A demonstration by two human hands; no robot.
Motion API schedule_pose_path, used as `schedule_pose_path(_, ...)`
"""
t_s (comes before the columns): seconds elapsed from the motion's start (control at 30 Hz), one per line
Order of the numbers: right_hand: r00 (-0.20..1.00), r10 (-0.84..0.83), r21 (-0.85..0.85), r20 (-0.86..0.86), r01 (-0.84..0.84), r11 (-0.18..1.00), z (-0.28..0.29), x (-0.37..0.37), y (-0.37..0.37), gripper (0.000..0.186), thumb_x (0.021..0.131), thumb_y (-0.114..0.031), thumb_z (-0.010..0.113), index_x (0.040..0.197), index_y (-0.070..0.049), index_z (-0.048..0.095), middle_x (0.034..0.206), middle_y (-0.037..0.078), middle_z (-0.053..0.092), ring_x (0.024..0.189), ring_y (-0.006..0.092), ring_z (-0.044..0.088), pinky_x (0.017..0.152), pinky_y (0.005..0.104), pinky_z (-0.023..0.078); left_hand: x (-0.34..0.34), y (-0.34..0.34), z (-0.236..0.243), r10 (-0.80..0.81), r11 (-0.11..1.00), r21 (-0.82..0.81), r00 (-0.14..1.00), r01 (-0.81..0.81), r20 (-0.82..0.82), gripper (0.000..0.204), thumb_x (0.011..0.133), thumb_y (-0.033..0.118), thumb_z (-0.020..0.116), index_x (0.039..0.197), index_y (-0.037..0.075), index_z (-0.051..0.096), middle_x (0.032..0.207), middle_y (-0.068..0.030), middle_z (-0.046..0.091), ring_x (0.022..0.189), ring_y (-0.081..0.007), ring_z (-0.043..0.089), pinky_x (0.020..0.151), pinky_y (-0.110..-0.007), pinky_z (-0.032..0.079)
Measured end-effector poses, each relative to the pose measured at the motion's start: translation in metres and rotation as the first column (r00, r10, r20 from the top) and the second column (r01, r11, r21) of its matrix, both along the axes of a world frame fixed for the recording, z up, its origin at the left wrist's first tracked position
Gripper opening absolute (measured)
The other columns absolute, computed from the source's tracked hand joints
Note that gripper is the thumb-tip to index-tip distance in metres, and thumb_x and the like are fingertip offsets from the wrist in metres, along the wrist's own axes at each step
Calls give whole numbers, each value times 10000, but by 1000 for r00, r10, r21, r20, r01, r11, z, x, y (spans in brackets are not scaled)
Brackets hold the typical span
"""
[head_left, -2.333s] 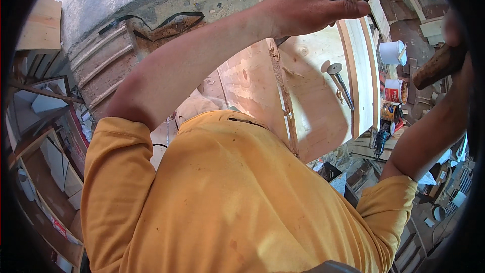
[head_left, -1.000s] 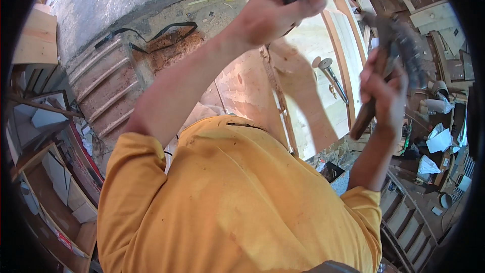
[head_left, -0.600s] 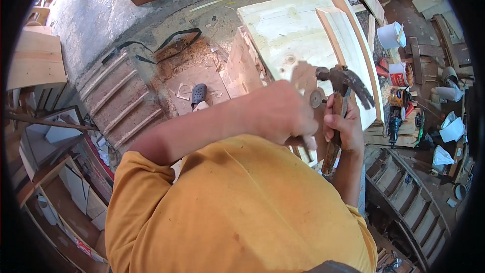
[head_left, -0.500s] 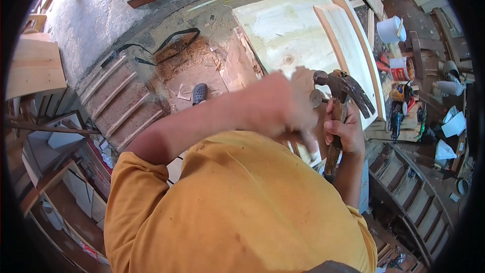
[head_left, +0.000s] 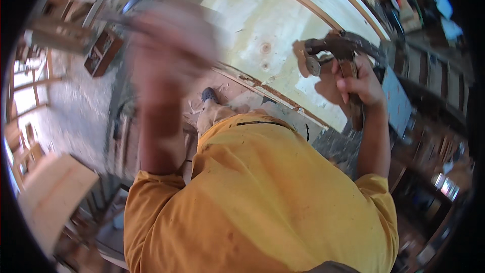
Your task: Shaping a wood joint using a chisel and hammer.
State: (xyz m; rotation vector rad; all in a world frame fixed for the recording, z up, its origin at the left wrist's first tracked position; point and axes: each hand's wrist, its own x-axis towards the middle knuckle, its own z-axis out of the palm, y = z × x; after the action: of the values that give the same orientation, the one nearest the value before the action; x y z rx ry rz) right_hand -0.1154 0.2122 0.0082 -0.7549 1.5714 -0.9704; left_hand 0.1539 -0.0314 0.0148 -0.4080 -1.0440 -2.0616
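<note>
My right hand [head_left: 359,83] is wrapped round the wooden handle of a claw hammer [head_left: 339,46], just below its dark metal head. The hammer stands upright over the right part of a pale plywood panel [head_left: 252,25], its round striking face toward the left and its claw toward the right. My left hand [head_left: 174,45] is raised off the left edge of the panel and smeared by motion. A dark blurred streak shows beside its fingers; whether it is held cannot be made out.
Wooden strips [head_left: 303,1] run along the panel. Its near edge [head_left: 273,92] is rough and splintered. On the left are a small compartmented wooden box [head_left: 103,53] and a curved wooden board [head_left: 60,197]. A slatted frame [head_left: 437,76] lies at the right.
My left hand has swung from beside the hammer up and away to the left. My right hand keeps the hammer. The whole view has turned, shifting the panel and surroundings.
</note>
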Motion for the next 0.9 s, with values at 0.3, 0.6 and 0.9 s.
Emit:
schedule_pose_path(0.3,932,-145,13,-333,159,987,2,7,-6,265,826,-261,656,913,-17,598,596,28,546,461,101,531,453,249,416,60,-82,9,116,993,-73,784,-90,610,297,919,294,595,1013,13,573,617,36,387,483,-62,346,454,-191,301)
schedule_pose_path(0.6,447,176,194,-877,-4,981,7,6,4,373,911,-365,612,938,7,599,705,72,570,637,160,526,608,332,434,9,122,-37,714,291,-860,503,419,487,583,702,118,714,1263,105,556,960,-147,664,831,-327,653,706,-395,525)
schedule_pose_path(0.9,498,-82,-55,-863,69,996,20,15,66,323,933,-328,593,970,-7,582,776,39,577,706,100,501,664,273,435,40,119,-48,878,356,-891,226,282,422,512,741,159,720,1229,129,568,840,-139,655,759,-328,648,661,-398,519)
